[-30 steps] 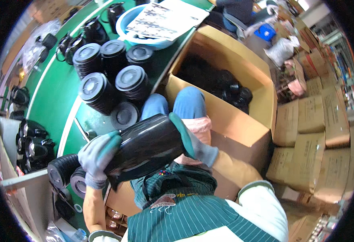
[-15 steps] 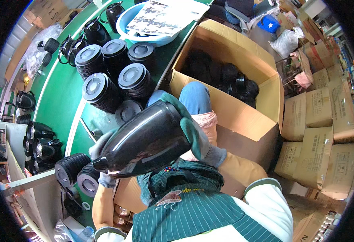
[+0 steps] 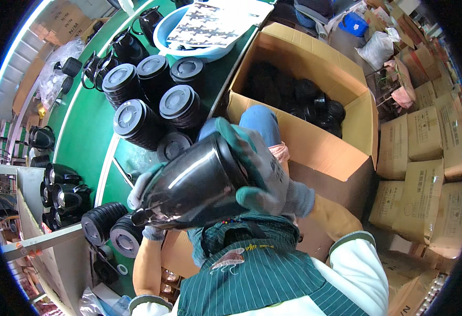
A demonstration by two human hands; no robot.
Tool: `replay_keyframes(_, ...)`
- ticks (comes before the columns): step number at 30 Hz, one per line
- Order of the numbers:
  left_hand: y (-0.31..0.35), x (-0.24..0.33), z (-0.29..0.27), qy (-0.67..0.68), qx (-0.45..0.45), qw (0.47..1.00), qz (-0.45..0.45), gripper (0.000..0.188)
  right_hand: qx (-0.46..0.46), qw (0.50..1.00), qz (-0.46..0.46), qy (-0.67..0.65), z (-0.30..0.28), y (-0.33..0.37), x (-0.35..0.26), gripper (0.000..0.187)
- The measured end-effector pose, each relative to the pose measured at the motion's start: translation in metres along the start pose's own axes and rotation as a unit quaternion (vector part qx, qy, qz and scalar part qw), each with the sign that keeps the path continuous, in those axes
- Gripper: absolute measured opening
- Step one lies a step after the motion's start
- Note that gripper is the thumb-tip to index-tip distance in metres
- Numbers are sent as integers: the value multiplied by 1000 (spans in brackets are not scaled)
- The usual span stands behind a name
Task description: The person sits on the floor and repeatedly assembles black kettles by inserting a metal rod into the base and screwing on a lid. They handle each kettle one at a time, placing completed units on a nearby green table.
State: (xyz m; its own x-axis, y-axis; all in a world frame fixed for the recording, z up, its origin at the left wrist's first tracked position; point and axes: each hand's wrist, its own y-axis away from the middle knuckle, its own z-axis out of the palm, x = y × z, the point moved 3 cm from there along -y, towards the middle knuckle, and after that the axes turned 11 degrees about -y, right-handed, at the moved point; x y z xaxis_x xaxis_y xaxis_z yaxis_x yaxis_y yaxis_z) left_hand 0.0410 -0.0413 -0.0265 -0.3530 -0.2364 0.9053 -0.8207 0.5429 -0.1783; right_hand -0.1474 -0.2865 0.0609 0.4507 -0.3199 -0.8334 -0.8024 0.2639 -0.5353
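Tan cartons (image 3: 426,158) stacked at right, each w/ a dark printed label. Big open cardboard box (image 3: 315,142) next to the knees, holding black round parts (image 3: 304,100). Blue basin (image 3: 199,50) at far end of green table (image 3: 88,126), patterned sheet (image 3: 215,21) on top. Stacks of black ribbed lids (image 3: 152,100) on table. Black glossy jug body (image 3: 194,184) held mid-air over lap: right hand (image 3: 265,174) fingers wrapped round its base end, left hand (image 3: 141,189) gripping the other end, both gloved.

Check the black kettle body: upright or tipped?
Tipped: the black kettle body lies sideways between the left hand and right hand.
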Motion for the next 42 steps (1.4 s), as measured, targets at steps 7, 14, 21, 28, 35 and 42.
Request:
replay_keyframes(7, 17, 15, 25, 277, -27, 954, -108, 32, 15, 995, 15, 102, -3, 9, -18, 89)
replay_keyframes(14, 18, 21, 18, 124, -144, 978, -88, 46, 55, 995, 79, 8, -8, 35, -2, 82)
replay_keyframes(21, 60, -1, -13, 521, -189, 730, -399, 95, -42, 980, -169, 96, -15, 4, -46, 87)
replay_keyframes(28, 44, 61, 18, 456, -201, 814, -298, 93, -88, 955, -218, 182, 4, 3, -47, 77)
replay_keyframes(35, 35, 92, -19, 255, -2, 961, -105, 104, 90, 972, -186, 116, 19, -5, -37, 75)
replay_keyframes(42, 36, 118, -61, 66, 79, 994, 23, 108, 136, 976, -36, -163, 53, -12, 15, 78)
